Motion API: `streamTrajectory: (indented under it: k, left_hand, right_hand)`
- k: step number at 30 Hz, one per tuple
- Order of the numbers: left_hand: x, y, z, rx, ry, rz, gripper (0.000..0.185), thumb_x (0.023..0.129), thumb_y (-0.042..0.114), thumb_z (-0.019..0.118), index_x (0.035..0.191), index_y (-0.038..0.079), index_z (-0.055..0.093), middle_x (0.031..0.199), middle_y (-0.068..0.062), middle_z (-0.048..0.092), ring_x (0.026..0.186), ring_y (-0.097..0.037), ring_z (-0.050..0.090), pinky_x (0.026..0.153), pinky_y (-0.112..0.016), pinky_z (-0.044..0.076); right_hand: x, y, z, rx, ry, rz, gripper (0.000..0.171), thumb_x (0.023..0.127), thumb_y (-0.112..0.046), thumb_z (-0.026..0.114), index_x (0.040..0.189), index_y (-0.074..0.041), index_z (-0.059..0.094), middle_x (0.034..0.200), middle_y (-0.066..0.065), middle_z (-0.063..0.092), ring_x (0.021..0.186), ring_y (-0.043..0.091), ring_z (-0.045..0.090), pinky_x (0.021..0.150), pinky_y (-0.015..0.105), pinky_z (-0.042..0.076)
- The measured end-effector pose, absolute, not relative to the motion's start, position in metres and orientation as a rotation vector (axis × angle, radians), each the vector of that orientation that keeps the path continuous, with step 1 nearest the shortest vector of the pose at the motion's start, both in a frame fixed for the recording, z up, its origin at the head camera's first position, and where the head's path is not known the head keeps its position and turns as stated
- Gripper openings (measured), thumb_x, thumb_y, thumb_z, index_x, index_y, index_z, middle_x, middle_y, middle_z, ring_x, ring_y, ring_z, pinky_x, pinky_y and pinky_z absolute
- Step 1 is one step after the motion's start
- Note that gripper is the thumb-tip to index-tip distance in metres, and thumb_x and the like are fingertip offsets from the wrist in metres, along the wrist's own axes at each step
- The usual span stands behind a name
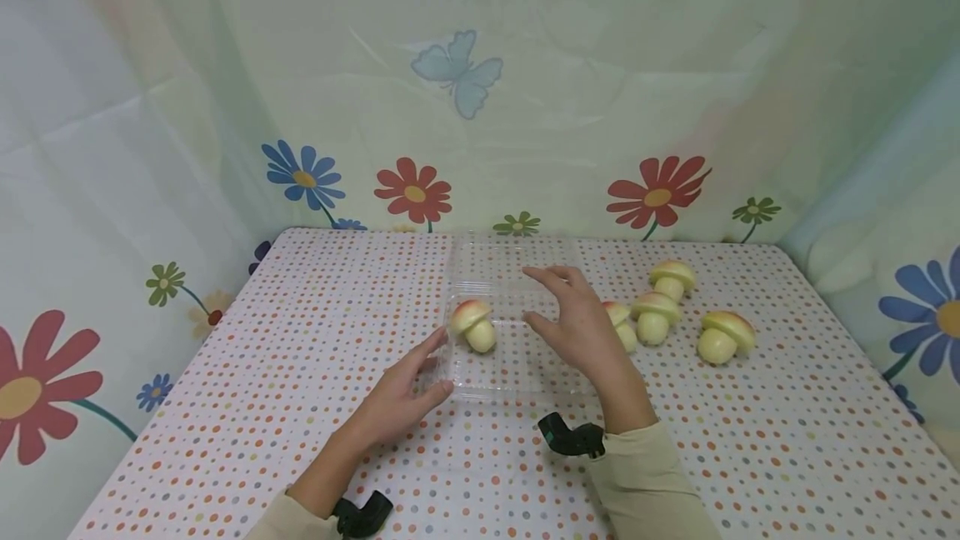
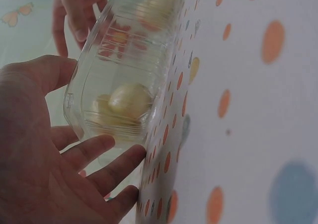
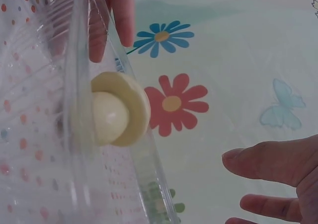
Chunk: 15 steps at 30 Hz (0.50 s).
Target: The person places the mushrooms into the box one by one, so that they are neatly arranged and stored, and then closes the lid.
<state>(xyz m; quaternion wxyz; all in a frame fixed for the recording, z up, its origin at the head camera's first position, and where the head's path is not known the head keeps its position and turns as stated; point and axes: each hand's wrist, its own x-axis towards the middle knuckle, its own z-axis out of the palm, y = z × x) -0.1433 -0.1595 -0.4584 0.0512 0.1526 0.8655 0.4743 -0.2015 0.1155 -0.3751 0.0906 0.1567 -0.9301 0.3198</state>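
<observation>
A clear plastic box (image 1: pixel 517 369) with its lid (image 1: pixel 510 261) folded back lies on the table. Inside, at its left side, is a toy mushroom (image 1: pixel 480 336) with a yellow cap tinged red and a pale stem. My left hand (image 1: pixel 397 394) touches the box's left side, fingers spread; in the left wrist view its thumb (image 2: pixel 57 72) is at the rim and its fingertips are along the wall. Above the box's right part hovers my right hand (image 1: pixel 581 323), thumb and fingers apart with nothing between them.
Right of the box are more toy mushrooms: one (image 1: pixel 621 325) partly hidden behind my right hand, two close together (image 1: pixel 654 323) and another (image 1: pixel 723 338) farther right. The dotted table (image 1: pixel 337 307) meets a flower-printed curtain (image 1: pixel 525 157) at the back.
</observation>
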Motion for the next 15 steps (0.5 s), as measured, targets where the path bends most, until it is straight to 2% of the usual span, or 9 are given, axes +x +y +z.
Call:
streamTrajectory:
  k: [15]
  left_hand:
    - [-0.14,-0.158,-0.455,0.445,2.617,1.47,0.076,0.103,0.033,0.065,0.166,0.029,0.023,0.17,0.004,0.03,0.148,-0.032,0.045,0.118,-0.062,0.038]
  right_hand:
    - [-0.202,0.126,-0.373,0.394,-2.777,0.933,0.061,0.095,-0.015,0.074,0.152,-0.014,0.053,0.147,0.024,0.047,0.132,0.046,0.053,0.102,0.064,0.05]
